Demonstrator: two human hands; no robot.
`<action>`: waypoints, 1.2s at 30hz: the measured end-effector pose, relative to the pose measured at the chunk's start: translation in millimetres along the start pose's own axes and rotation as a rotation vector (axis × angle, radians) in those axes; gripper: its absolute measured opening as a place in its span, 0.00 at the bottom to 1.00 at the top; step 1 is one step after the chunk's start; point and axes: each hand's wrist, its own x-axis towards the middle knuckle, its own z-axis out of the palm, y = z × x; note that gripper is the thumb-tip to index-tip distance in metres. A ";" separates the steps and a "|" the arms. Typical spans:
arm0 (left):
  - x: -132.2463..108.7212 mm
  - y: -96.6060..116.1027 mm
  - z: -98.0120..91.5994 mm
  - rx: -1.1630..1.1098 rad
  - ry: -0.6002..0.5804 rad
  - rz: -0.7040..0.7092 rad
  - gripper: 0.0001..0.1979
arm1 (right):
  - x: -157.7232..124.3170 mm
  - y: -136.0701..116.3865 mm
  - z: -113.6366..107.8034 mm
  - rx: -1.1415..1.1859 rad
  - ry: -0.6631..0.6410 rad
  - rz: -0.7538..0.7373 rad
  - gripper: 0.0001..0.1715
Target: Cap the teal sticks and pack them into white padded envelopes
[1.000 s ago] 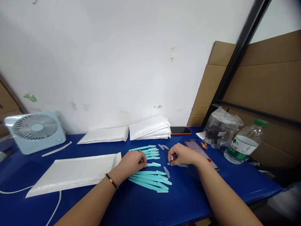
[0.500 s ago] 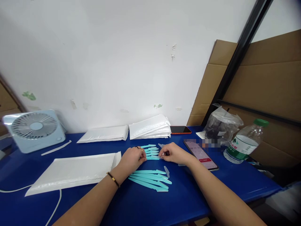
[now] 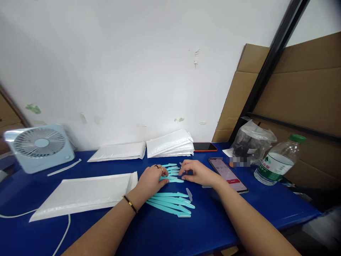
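Observation:
Two groups of teal plastic sticks lie on the blue table (image 3: 207, 227): a small upper group (image 3: 172, 170) and a fanned lower group (image 3: 170, 203). My left hand (image 3: 151, 179) rests at the left end of the upper group, with thumb and fingers closed on the nearest stick (image 3: 174, 180). My right hand (image 3: 198, 172) lies at the right end of the same group, its fingers stretched out and touching the stick tips. A small clear cap (image 3: 189, 194) lies loose beside the lower group.
A white padded envelope (image 3: 82, 195) lies left of my hands, and more envelopes are stacked at the back (image 3: 170, 144). A lit phone (image 3: 227, 174), a second phone (image 3: 204, 147), a plastic bag (image 3: 252, 142) and a water bottle (image 3: 277, 160) stand to the right. At far left are a small fan (image 3: 39, 146) and a white cable (image 3: 62, 234).
My right hand moved left from near the phone to the upper group of sticks and its fingers spread out. My left hand shifted slightly up onto the same group.

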 end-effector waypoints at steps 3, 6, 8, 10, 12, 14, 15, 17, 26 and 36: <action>-5.7 1.0 -8.3 -0.102 -0.123 0.064 0.12 | -9.3 1.0 -11.1 0.055 -0.218 -0.062 0.12; -8.4 0.1 -11.4 -0.134 -0.276 0.104 0.11 | -14.5 5.9 -13.9 0.046 -0.335 -0.028 0.12; -7.9 -1.6 -10.3 -0.106 -0.284 0.062 0.09 | -15.6 10.2 -12.8 0.015 -0.310 0.064 0.11; -6.5 -3.4 -8.4 -0.072 -0.259 0.006 0.08 | -15.6 13.7 -10.8 -0.004 -0.271 0.170 0.11; -5.0 -4.8 -6.5 -0.044 -0.226 -0.016 0.07 | -14.4 14.9 -7.7 0.004 -0.241 0.238 0.11; -3.9 -5.5 -4.8 -0.028 -0.203 -0.006 0.07 | -12.1 13.3 -3.4 0.043 -0.216 0.252 0.11; -3.5 -5.6 -3.8 -0.027 -0.197 0.003 0.07 | -10.7 11.6 -0.9 0.073 -0.207 0.251 0.11; -2.8 -5.5 -1.4 -0.029 -0.185 0.017 0.07 | -7.9 7.6 4.2 0.143 -0.181 0.242 0.10; 1.0 -0.8 6.7 -0.012 -0.132 0.024 0.06 | 2.2 0.3 15.9 0.068 -0.065 0.141 0.07; -8.8 7.6 -13.8 -0.082 -0.210 0.114 0.09 | -39.6 14.9 -43.9 -0.179 -0.173 0.417 0.13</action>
